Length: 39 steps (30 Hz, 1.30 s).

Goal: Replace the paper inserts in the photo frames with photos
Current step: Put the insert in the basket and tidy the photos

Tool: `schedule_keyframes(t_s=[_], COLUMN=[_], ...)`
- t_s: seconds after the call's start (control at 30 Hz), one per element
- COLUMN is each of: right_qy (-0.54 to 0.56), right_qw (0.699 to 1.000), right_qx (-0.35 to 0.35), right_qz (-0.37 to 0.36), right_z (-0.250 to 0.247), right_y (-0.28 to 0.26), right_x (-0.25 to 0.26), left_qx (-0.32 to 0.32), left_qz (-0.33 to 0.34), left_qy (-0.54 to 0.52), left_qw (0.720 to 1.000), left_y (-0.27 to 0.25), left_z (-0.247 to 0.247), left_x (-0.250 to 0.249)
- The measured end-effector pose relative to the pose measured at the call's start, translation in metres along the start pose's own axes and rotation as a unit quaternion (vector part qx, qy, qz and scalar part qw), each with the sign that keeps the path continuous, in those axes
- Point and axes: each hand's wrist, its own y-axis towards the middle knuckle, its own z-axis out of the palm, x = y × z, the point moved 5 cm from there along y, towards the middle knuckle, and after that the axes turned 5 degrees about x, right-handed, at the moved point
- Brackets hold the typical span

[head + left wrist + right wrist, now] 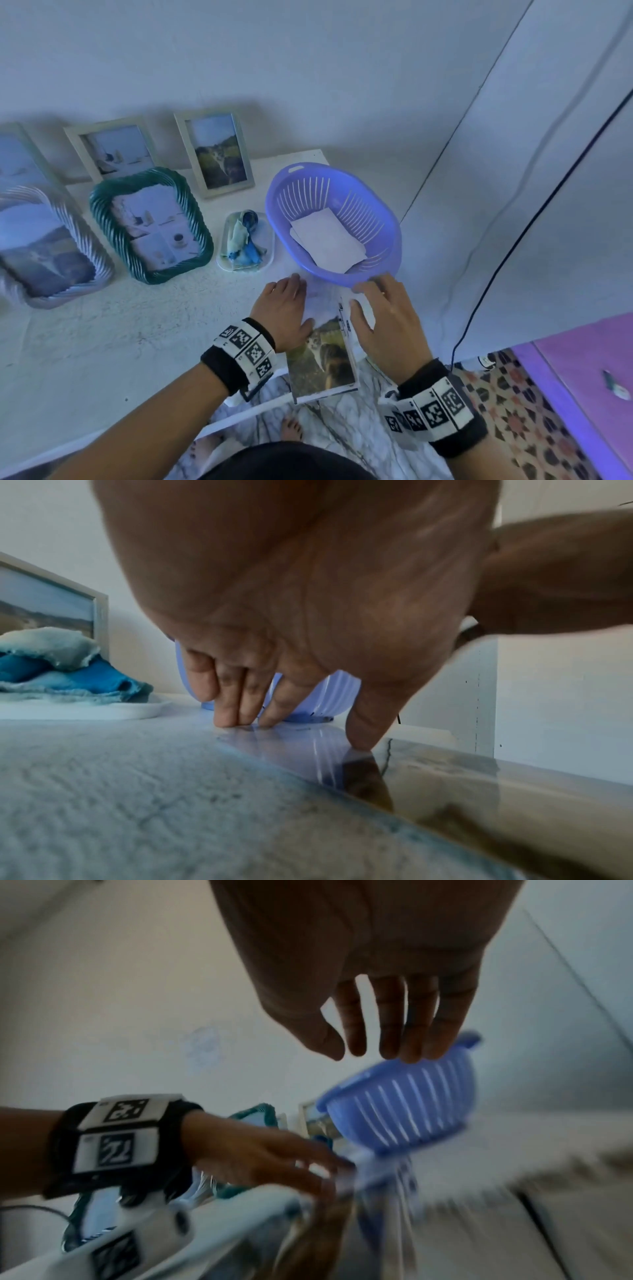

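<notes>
A glossy photo of a cat in a landscape point(320, 363) lies at the table's front edge, its near end over the edge. My left hand point(284, 308) presses its far left part with straight fingertips point(240, 715) and thumb. My right hand point(383, 318) hovers just right of it, its spread fingers point(390, 1020) holding nothing. Behind the hands a purple slotted basket point(383, 219) holds white paper inserts point(327, 240). Frames stand at the left: a white twisted frame point(99, 260), a teal twisted frame point(102, 205), and plain pale frames point(186, 144) against the wall.
A small white tray point(269, 250) with a blue crumpled cloth point(75, 674) sits between the teal frame and the basket. A dark cable point(513, 257) runs down the right wall. A purple surface point(582, 377) is at the lower right. A bare foot point(291, 428) shows below the table edge.
</notes>
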Motion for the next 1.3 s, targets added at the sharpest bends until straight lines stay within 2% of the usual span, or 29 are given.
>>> schedule_keyframes(t_s=[0.03,0.1,0.13,0.2,0.27,0.3,0.33,0.4,0.47,0.5,0.57,0.63,0.67,0.73,0.77,0.8,0.9,0.97,1.07,1.2,1.3], right_qy=[0.033,0.099,0.142,0.3,0.464,0.514,0.544,0.57,0.581,0.584,0.581,0.561,0.549,0.52,0.501,0.482,0.418,0.364,0.335,0.321,0.295], right_qw=[0.998,0.971,0.942,0.853,0.75,0.718,0.7,0.691,0.693,0.697,0.719,0.759,0.78,0.821,0.84,0.858,0.904,0.93,0.941,0.945,0.952], right_qx=[0.012,0.105,0.158,0.212,0.223,0.221,0.212,0.199,0.204,0.206,0.206,0.195,0.184,0.165,0.154,0.138,0.081,0.054,0.04,0.049,0.061], right_qz=[0.053,0.193,0.26,0.37,0.415,0.415,0.41,0.397,0.375,0.361,0.319,0.266,0.237,0.171,0.136,0.106,0.047,0.024,0.028,0.046,0.048], right_z=[0.003,0.023,0.035,0.057,0.073,0.077,0.08,0.082,0.083,0.082,0.076,0.067,0.061,0.052,0.048,0.047,0.049,0.056,0.072,0.092,0.096], right_y=[-0.015,-0.046,-0.061,-0.082,-0.091,-0.092,-0.091,-0.088,-0.087,-0.086,-0.08,-0.067,-0.059,-0.04,-0.03,-0.021,0.0,0.008,0.013,0.01,0.009], right_x=[-0.007,-0.031,-0.043,-0.056,-0.055,-0.053,-0.052,-0.048,-0.041,-0.037,-0.027,-0.01,0.0,0.021,0.032,0.04,0.057,0.062,0.062,0.058,0.061], left_qx=[0.006,0.017,0.019,0.018,0.009,0.003,-0.003,-0.009,0.004,0.008,-0.025,-0.075,-0.088,-0.12,-0.146,-0.182,-0.293,-0.334,-0.342,-0.315,-0.306], left_qz=[-0.006,-0.017,-0.021,-0.03,-0.036,-0.037,-0.033,-0.015,0.004,0.006,-0.026,-0.086,-0.106,-0.085,-0.062,-0.04,0.018,0.034,0.009,-0.03,-0.048], left_qy=[0.002,0.009,0.014,0.02,0.02,0.021,0.02,0.0,-0.075,-0.147,-0.318,-0.483,-0.571,-0.719,-0.75,-0.754,-0.715,-0.695,-0.675,-0.659,-0.661], left_qw=[1.0,1.0,0.999,0.999,0.999,0.999,0.999,1.0,0.997,0.989,0.947,0.868,0.809,0.679,0.642,0.629,0.635,0.636,0.654,0.682,0.683], left_y=[-0.002,-0.007,-0.01,-0.014,-0.018,-0.02,-0.023,-0.029,-0.037,-0.041,-0.054,-0.073,-0.083,-0.099,-0.105,-0.11,-0.118,-0.118,-0.112,-0.102,-0.098], left_z=[0.0,-0.001,-0.002,-0.002,0.0,0.001,0.002,0.001,0.003,0.003,0.005,0.008,0.008,0.001,-0.006,-0.014,-0.031,-0.033,-0.019,0.005,0.014], left_x=[-0.002,-0.006,-0.009,-0.013,-0.019,-0.023,-0.027,-0.032,-0.027,-0.02,0.001,0.024,0.031,0.035,0.035,0.037,0.043,0.048,0.054,0.053,0.047])
